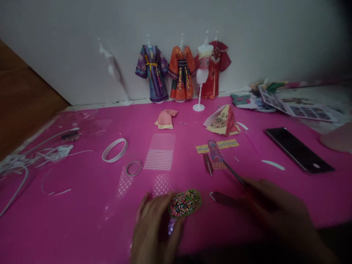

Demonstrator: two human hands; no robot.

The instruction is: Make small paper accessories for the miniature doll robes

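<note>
In the head view my left hand (154, 223) curls its fingers and thumb round the left end of a small oval bead case (185, 203). The case has a green rim and is full of tiny multicoloured beads. My right hand (275, 209) is closed on a thin dark pointed tool (234, 173), its tip directed at a patterned paper piece (216, 151) crossed by a yellow strip (230, 143). A dark red strip (224, 199) with a white beaded end extends from under my right fingers; its contact with them is unclear. Another beaded dark strip (208, 164) lies beyond it.
On the pink table (90, 198) lie a bead sheet (159, 159), a white tape ring (115, 150), a thinner ring (134, 168), a phone (298, 149) and doll clothes (165, 119). Several doll stands (200, 90), some dressed, line the wall. White cords (52, 156) are left.
</note>
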